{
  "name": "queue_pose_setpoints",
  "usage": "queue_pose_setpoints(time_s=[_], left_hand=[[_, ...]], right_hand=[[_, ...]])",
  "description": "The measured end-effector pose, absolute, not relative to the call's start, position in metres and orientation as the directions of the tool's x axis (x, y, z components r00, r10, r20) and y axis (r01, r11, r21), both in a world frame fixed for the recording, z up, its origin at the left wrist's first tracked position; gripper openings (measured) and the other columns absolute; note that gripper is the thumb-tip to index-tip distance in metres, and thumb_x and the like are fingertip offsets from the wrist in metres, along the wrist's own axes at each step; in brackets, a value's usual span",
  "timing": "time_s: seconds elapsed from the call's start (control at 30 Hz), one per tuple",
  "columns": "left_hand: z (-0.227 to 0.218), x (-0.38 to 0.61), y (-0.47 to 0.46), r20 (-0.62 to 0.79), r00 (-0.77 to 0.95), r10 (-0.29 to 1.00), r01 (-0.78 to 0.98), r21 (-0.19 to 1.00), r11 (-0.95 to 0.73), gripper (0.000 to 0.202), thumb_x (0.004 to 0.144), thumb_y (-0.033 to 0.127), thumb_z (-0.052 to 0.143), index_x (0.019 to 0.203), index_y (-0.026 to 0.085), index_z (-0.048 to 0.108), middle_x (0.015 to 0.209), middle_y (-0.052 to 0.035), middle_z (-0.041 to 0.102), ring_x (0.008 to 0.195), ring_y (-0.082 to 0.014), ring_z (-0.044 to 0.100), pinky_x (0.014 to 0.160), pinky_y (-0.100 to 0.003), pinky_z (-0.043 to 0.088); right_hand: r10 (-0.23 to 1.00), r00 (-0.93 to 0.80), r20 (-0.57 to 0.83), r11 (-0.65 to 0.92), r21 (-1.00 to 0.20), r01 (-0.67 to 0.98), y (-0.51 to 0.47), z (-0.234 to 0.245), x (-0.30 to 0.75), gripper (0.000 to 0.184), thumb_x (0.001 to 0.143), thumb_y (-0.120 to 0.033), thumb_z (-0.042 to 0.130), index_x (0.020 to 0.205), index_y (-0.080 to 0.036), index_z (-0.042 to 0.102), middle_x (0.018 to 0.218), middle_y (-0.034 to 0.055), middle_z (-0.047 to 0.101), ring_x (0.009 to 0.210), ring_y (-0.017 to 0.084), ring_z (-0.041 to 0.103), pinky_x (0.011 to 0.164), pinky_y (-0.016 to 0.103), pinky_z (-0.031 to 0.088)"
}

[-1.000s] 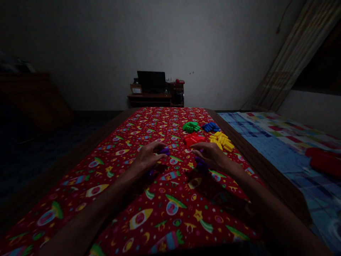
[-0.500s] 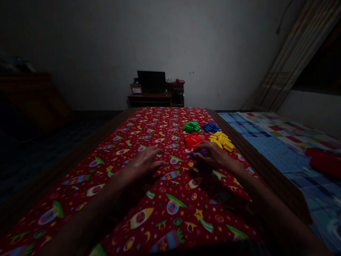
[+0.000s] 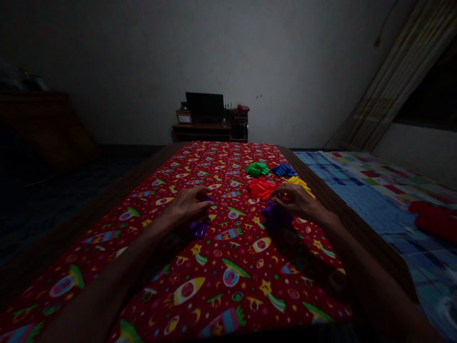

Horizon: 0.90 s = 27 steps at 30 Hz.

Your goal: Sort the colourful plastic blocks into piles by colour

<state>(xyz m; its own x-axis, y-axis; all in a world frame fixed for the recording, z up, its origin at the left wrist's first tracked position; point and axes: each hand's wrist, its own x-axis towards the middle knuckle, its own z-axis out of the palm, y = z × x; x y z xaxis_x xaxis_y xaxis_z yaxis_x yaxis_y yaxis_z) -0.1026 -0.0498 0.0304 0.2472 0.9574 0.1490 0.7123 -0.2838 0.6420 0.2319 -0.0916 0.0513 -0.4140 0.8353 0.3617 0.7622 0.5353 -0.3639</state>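
My left hand (image 3: 187,206) rests curled on the rocket-print red cloth (image 3: 228,295), with a small purple plastic piece (image 3: 209,199) at its fingertips and another purple piece (image 3: 198,229) just below the palm. My right hand (image 3: 294,200) spreads its fingers at the edge of the red plastic pieces (image 3: 260,188), above a purple cluster (image 3: 276,216). Yellow pieces (image 3: 300,183) lie partly hidden behind my right hand. Farther off sit green pieces (image 3: 257,169) and blue pieces (image 3: 283,170).
A wooden table edge (image 3: 360,233) runs along the right, beside a bed with a checked quilt (image 3: 360,200) and a red cloth (image 3: 435,219). Beyond the table stands a low desk (image 3: 202,128) with a black monitor (image 3: 204,107).
The purple piece at my right fingertips is gone, and a purple cluster now lies under that hand. My right hand has shifted toward the yellow pieces. My left hand has curled, with purple pieces showing around it.
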Motion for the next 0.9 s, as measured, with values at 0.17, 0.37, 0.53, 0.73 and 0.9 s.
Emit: queue_pose_setpoints(time_s=[0.17, 0.37, 0.53, 0.73, 0.9], left_hand=[[0.020, -0.061, -0.072, 0.124, 0.301, 0.945, 0.253, 0.946, -0.205, 0.057, 0.059, 0.047, 0.076, 0.105, 0.017, 0.061, 0.082, -0.0035, 0.071, 0.076, -0.0211, 0.068, 0.069, -0.034, 0.054], [0.004, -0.032, -0.093, 0.019, 0.520, 0.854, 0.117, 0.989, -0.093, 0.059, 0.063, 0.040, 0.073, 0.115, 0.018, 0.055, 0.081, -0.0013, 0.070, 0.077, -0.0193, 0.066, 0.069, -0.030, 0.051], [0.019, -0.070, -0.081, -0.011, 0.594, 0.805, 0.467, 0.819, -0.334, 0.044, 0.078, 0.053, 0.061, 0.110, 0.023, 0.064, 0.099, -0.0039, 0.072, 0.088, -0.0213, 0.066, 0.072, -0.028, 0.049], [0.031, -0.123, -0.067, -0.139, 0.518, 0.844, 0.827, 0.333, -0.453, 0.036, 0.081, 0.052, 0.057, 0.095, 0.021, 0.068, 0.092, -0.0051, 0.071, 0.083, -0.0214, 0.065, 0.069, -0.026, 0.045], [0.037, -0.112, -0.077, -0.241, 0.478, 0.845, 0.876, 0.196, -0.440, 0.028, 0.077, 0.039, 0.062, 0.097, 0.021, 0.068, 0.096, -0.0058, 0.071, 0.087, -0.0218, 0.065, 0.068, -0.025, 0.044]], right_hand=[[0.661, -0.528, 0.533, 0.743, -0.369, 0.558, -0.108, 0.034, 0.193, 0.027, 0.089, -0.026, 0.058, 0.114, -0.019, 0.066, 0.099, 0.0089, 0.069, 0.083, 0.017, 0.063, 0.072, 0.028, 0.049], [0.485, -0.711, 0.509, 0.869, -0.188, 0.458, -0.116, 0.010, 0.165, 0.028, 0.091, -0.020, 0.057, 0.118, -0.020, 0.060, 0.106, 0.0097, 0.066, 0.097, 0.019, 0.061, 0.080, 0.032, 0.051], [0.567, -0.648, 0.508, 0.796, -0.138, 0.589, -0.109, 0.014, 0.176, 0.015, 0.089, -0.024, 0.061, 0.101, -0.017, 0.067, 0.093, 0.0082, 0.064, 0.082, 0.017, 0.058, 0.070, 0.028, 0.048], [0.679, -0.660, 0.322, 0.695, 0.011, 0.719, -0.100, 0.009, 0.204, 0.018, 0.086, -0.012, 0.057, 0.098, -0.020, 0.068, 0.095, 0.0077, 0.060, 0.085, 0.017, 0.052, 0.074, 0.029, 0.043], [0.692, -0.642, 0.330, 0.659, 0.073, 0.749, -0.098, -0.004, 0.226, 0.020, 0.087, -0.012, 0.051, 0.099, -0.018, 0.067, 0.094, 0.0089, 0.060, 0.089, 0.019, 0.051, 0.081, 0.033, 0.042]])
